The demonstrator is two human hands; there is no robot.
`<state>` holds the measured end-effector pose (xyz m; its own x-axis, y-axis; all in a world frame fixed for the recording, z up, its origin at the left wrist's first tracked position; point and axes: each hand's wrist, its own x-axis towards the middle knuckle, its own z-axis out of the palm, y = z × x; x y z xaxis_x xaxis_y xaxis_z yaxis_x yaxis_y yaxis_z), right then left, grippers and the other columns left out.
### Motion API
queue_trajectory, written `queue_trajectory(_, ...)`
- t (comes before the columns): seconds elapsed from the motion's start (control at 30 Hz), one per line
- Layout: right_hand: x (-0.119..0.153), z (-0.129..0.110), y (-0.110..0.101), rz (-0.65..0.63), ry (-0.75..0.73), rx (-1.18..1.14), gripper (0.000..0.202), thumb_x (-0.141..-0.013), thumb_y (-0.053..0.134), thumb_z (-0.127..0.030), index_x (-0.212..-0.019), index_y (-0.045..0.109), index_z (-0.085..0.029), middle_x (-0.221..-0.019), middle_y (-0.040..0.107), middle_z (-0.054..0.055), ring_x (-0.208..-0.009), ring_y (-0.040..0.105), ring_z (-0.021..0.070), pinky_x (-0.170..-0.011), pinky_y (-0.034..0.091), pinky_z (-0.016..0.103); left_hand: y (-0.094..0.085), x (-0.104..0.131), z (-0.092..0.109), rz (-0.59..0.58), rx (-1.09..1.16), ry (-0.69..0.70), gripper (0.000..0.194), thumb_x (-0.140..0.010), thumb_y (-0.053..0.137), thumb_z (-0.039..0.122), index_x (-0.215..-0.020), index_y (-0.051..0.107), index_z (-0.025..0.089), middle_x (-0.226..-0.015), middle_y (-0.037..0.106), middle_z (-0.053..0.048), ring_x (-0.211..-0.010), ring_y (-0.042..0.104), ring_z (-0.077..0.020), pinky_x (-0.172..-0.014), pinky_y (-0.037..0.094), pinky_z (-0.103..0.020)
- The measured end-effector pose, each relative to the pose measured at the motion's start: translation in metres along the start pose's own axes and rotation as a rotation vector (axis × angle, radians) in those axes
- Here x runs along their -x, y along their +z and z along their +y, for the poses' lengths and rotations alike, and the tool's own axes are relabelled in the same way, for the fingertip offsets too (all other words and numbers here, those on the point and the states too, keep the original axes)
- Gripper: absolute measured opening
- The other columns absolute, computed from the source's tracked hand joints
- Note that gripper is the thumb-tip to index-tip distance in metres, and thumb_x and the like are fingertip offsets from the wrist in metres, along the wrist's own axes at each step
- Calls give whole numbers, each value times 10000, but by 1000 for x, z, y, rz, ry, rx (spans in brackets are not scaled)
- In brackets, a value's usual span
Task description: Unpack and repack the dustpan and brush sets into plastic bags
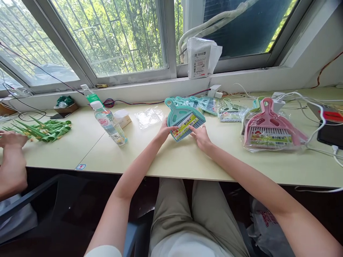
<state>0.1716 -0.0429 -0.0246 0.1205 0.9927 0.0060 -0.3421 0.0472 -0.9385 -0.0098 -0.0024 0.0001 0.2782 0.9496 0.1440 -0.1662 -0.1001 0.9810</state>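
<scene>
A teal dustpan-and-brush set (184,119) with a yellow-green label is held tilted above the table, between my hands. My left hand (165,130) grips its left edge, one finger lying over the label. On the lower right side, my right hand (200,136) holds the set with fingers at the label and bristles. Behind it lie several bagged teal sets (210,105) and a green one (229,111). To the right, a pink set (270,128) in clear wrap rests on top of others.
Two bottles, one in front (109,125), stand left of my hands, near a tissue pack (122,119) and clear plastic bags (149,117). Another person's hand (12,140) is by green plant-like pieces (50,130). White cables (320,110) and a black device (331,134) lie right.
</scene>
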Motion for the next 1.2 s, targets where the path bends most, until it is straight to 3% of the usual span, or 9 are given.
queue_trajectory(0.13, 6, -10, 9, -56, 131, -131, 337, -772, 741, -196, -1077, 604, -234, -1069, 734, 44, -999, 705, 212, -922, 592, 385, 2, 0, 1, -11, -14, 8, 841, -597, 830, 268, -1351, 458, 242, -1169, 658, -78, -1122, 626, -308, -1002, 486, -507)
queue_trajectory(0.3, 6, -14, 9, -94, 133, -168, 257, -792, 734, -169, -1030, 645, -207, -973, 760, 41, -929, 731, 213, -899, 609, 404, 1, -2, 0, -16, -59, 46, 885, -612, 842, 330, -1396, 440, 250, -1192, 650, -95, -1130, 624, -322, -1007, 485, -517)
queue_trajectory(0.43, 3, -11, 7, -56, 142, -173, 191, -783, 734, -133, -947, 652, -188, -914, 768, 35, -871, 740, 200, -854, 628, 389, -3, -6, -3, -10, -199, 29, 711, -809, 664, 513, -1428, 408, 274, -1274, 623, -101, -1204, 592, -316, -1022, 475, -501)
queue_trajectory(0.57, -1, -10, 3, 0, 136, -163, 137, -793, 703, -91, -886, 652, -178, -866, 769, 24, -833, 743, 183, -813, 640, 356, -23, -15, -7, 223, -646, 124, 599, -974, 303, 552, -1497, 303, 260, -1540, 399, -91, -1464, 308, -269, -1177, 286, -462)
queue_trajectory(0.67, -4, -12, 0, 12, 120, -158, 108, -816, 669, -75, -864, 656, -171, -862, 768, 22, -804, 742, 170, -785, 644, 331, -45, -20, -10, 209, -1088, 44, 563, -980, 311, 498, -1474, 365, 233, -1611, 277, -74, -1522, 123, -278, -1218, 131, -480)
queue_trajectory(0.8, -7, -15, -3, 38, 131, -150, 115, -815, 661, -47, -858, 657, -153, -850, 766, 28, -752, 738, 160, -749, 647, 308, -57, -19, -6, 14, -1283, -45, 472, -981, 291, 441, -1218, 615, 193, -1446, 502, -103, -1385, 403, -293, -1163, 263, -445)
queue_trajectory(0.93, -10, -15, -6, 77, 165, -135, 115, -815, 652, -33, -846, 643, -143, -809, 760, 23, -691, 728, 150, -693, 650, 294, -43, -14, 1, -43, -1207, 19, 609, -1003, 158, 449, -818, 682, 202, -1047, 670, -74, -1046, 617, -230, -1005, 426, -354)
queue_trajectory(1.07, -12, -14, -7, 92, 187, -120, 116, -813, 644, -26, -841, 632, -137, -781, 755, 24, -675, 726, 149, -687, 651, 298, -31, -12, -4, 210, -1336, 92, 276, -956, 436, 369, -1088, 624, 217, -1189, 599, -94, -1148, 551, -252, -969, 446, -366)
queue_trajectory(1.2, -11, -16, -8, 91, 213, -88, 134, -800, 646, -16, -840, 631, -143, -751, 751, 19, -679, 729, 154, -702, 653, 309, -36, -13, -9, 308, -1389, 51, 358, -880, 576, 328, -1220, 580, 214, -1409, 477, -124, -1305, 429, -304, -1028, 418, -429)
